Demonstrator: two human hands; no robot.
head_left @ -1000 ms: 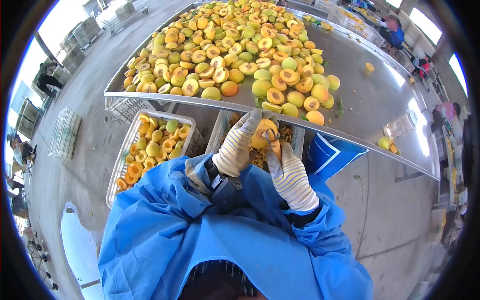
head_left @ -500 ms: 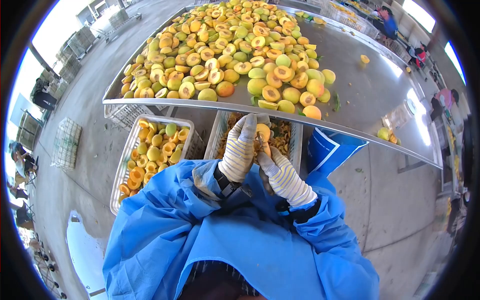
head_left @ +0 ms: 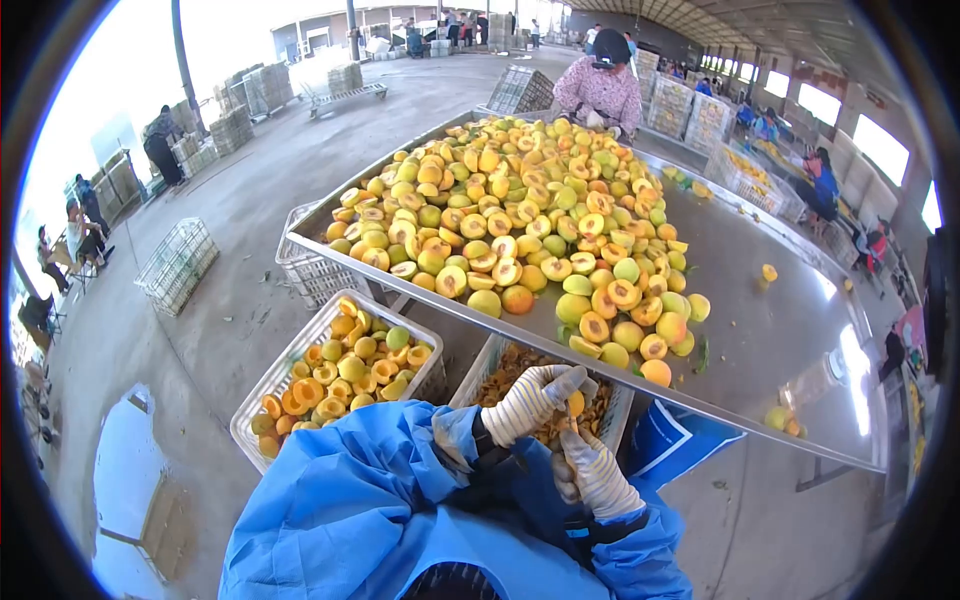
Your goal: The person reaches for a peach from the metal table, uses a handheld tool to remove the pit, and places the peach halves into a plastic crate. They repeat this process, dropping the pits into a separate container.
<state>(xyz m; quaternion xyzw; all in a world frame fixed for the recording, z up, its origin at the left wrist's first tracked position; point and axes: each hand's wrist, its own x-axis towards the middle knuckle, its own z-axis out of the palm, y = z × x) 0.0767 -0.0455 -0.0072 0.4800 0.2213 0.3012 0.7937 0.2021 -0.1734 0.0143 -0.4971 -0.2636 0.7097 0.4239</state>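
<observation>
Yellow fruit piece (head_left: 576,403) under close two-handed work, above the scrap-filled crate (head_left: 620,415).
Left hand (head_left: 530,402) grips it, fingers curled narrow; right hand (head_left: 600,478) adjoins at five o'clock, its grip and contents impossible to tell. Crate of halves (head_left: 428,380) at nine o'clock, fruit pile (head_left: 500,220) near twelve. Judgement: working stage, unfinished; next move calls for steady support and controlled fingertips.

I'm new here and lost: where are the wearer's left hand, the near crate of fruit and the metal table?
Left hand (head_left: 525,405): head view, back of the glove.
Near crate of fruit (head_left: 290,361): head view, left rim.
Metal table (head_left: 735,300): head view, bare top.
</observation>
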